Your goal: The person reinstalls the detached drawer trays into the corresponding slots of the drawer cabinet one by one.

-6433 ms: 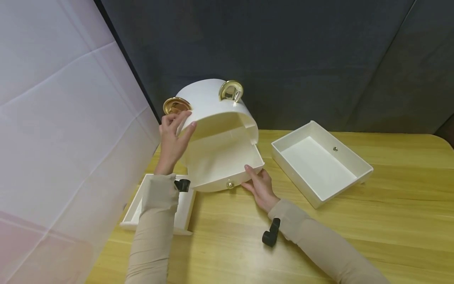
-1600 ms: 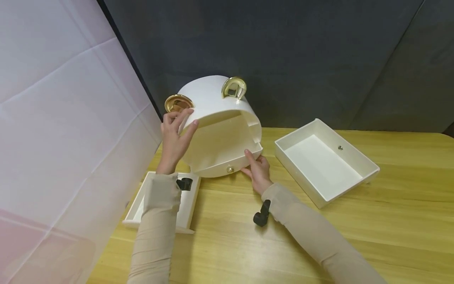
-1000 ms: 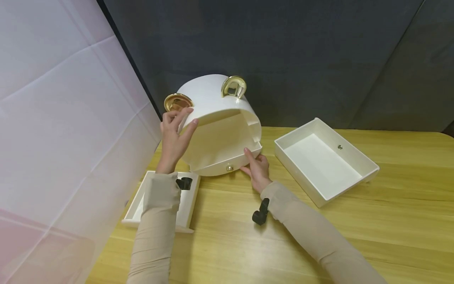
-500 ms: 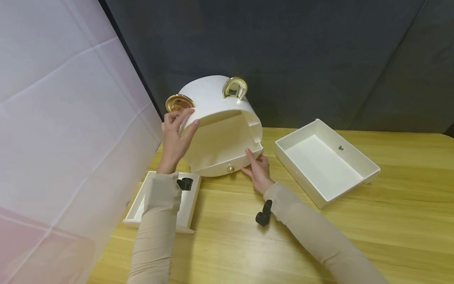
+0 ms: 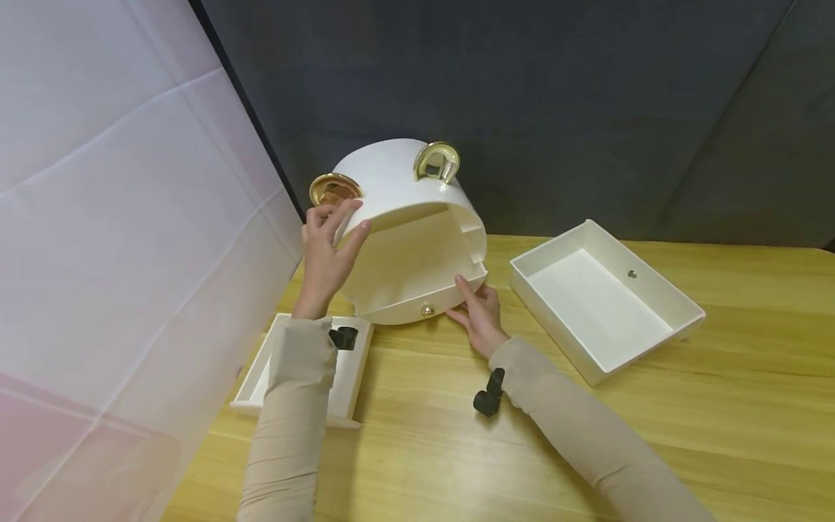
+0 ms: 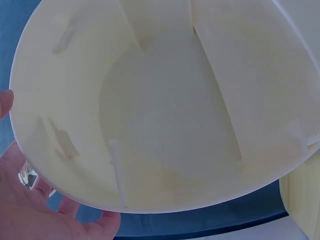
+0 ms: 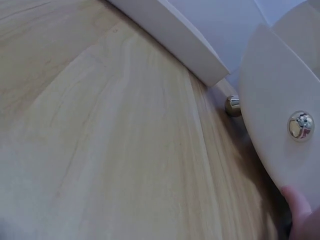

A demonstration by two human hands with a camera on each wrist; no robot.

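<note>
A white rounded case with two gold ear-shaped handles stands tilted at the back of the wooden table, its open front toward me. My left hand grips its upper left rim, thumb inside; the left wrist view shows the case's bare inside with that hand at the rim. My right hand holds the front right corner of the bottom drawer, beside its gold knob. In the right wrist view a fingertip touches the drawer front below the knob.
A loose white drawer lies on the table right of the case. Another loose drawer lies at the front left under my left forearm; its edge and knob show in the right wrist view. A white sheet hangs at the left.
Since 6.4 s ago the bottom drawer has slid further into the case with my right hand on it. Over the last second both hands have kept their places.
</note>
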